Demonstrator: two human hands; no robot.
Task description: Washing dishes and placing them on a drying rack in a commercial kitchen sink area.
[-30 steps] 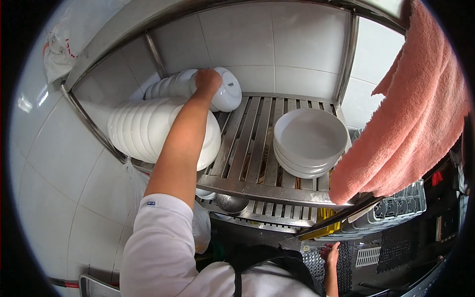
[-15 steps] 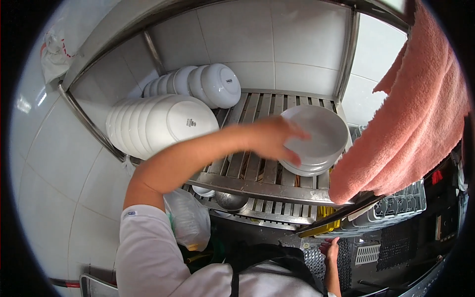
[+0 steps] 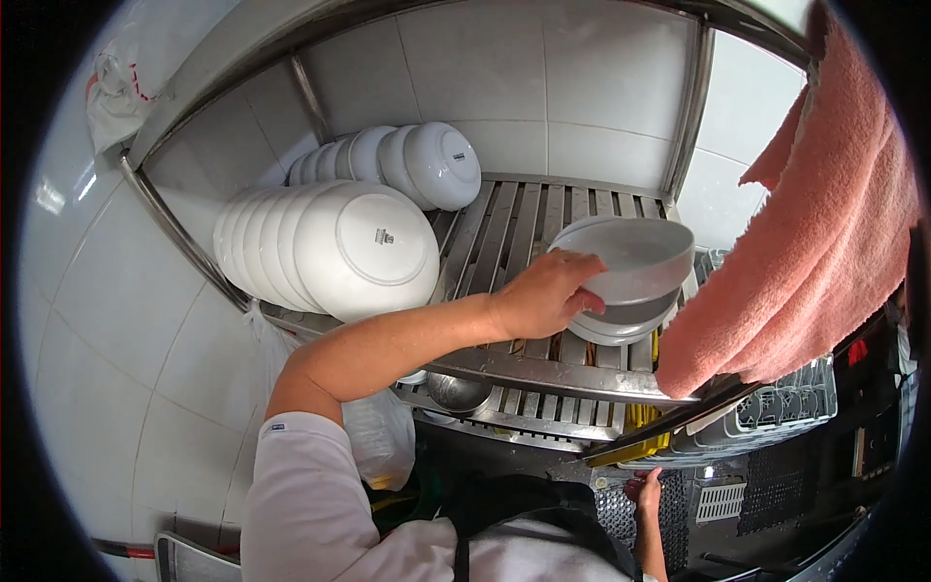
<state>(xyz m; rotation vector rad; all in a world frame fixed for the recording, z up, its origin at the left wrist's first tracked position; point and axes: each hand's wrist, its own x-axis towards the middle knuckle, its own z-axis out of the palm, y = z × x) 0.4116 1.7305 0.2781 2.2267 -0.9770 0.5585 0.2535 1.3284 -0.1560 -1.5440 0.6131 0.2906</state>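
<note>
Your left hand (image 3: pixel 553 296) grasps a white bowl (image 3: pixel 642 254) by its left side, tilted over the stacked bowls (image 3: pixel 623 335), right on the slatted shelf (image 3: pixel 504 371). Your right hand (image 3: pixel 644 490) hangs uncurled, near right.

Two dish rows (image 3: pixel 367 242), one bowl stack (image 3: pixel 621 332), one pink towel (image 3: pixel 819 213)

Rack (image 3: pixel 543 376) brightly lit, floor (image 3: pixel 722 535) dim; glare on left wall tiles (image 3: pixel 102 330); fisheye bends edges, black rim.
</note>
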